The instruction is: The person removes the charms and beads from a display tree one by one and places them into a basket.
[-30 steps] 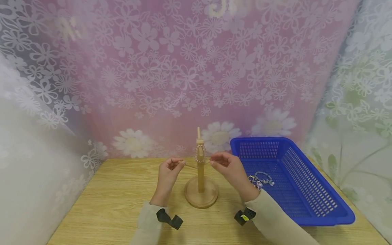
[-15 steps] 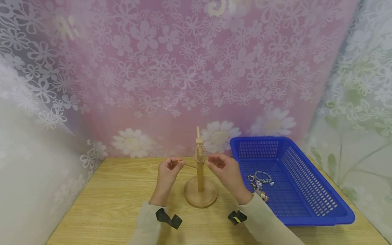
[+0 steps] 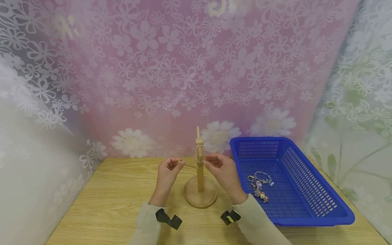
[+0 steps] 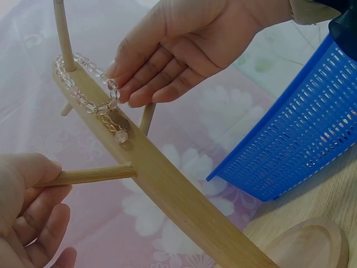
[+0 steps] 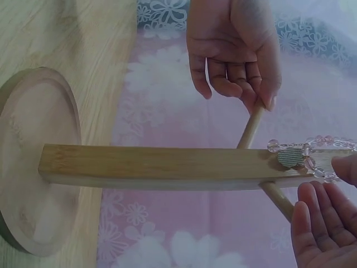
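A wooden stand (image 3: 200, 178) with a round base rises upright from the table, short pegs sticking out of its post. From a peg near the top hangs a bracelet (image 4: 102, 109) of clear and pinkish beads, with a small round tag and a dangling bead. My left hand (image 3: 166, 173) pinches the end of a side peg (image 4: 97, 175) between thumb and forefinger. On the other side, my right hand (image 3: 225, 173) pinches the bracelet's edge with thumb and fingertips. In the right wrist view, another side peg (image 5: 277, 200) runs behind my right fingers.
To the right stands a blue perforated basket (image 3: 309, 177). Inside it lie a pale bluish bead bracelet (image 3: 267, 176) and a charm keychain (image 3: 261, 195) with small figures. A floral curtain (image 3: 171, 85) closes off the back.
My right hand has moved left, closer to the post, up to the bracelet. The keychain in the basket has come into view. My left hand stays on the peg.
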`<action>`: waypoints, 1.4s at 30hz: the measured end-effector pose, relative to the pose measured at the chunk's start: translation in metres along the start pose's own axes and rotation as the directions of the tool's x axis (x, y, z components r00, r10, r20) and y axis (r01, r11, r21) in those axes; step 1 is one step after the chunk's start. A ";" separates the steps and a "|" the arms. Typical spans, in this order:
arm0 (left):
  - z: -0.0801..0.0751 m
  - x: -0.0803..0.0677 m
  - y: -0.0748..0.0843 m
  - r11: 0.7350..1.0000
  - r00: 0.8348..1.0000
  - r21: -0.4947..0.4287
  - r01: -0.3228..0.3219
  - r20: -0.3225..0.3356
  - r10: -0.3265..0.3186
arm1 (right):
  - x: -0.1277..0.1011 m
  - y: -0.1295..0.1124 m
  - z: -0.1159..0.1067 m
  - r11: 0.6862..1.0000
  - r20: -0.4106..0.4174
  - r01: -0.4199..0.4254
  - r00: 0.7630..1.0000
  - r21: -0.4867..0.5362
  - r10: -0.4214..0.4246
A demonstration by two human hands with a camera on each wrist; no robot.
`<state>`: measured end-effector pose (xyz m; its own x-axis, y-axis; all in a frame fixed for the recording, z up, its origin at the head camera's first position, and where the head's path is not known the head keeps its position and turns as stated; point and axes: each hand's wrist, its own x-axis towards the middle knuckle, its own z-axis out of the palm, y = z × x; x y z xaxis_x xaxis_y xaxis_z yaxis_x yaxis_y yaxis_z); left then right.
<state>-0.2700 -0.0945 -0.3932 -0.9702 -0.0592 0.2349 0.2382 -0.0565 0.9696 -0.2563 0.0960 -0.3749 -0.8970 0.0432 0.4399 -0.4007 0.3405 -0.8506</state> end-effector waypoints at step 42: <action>0.000 0.000 0.000 1.000 1.000 0.000 -0.022 0.023 0.022 | -0.003 -0.003 0.005 0.991 -0.070 -0.015 0.997 0.133 0.025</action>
<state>-0.2696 -0.0947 -0.3930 -0.9655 -0.0380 0.2575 0.2594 -0.0554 0.9642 -0.2536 0.0904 -0.3753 -0.8915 0.1174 0.4376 -0.4081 0.2116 -0.8881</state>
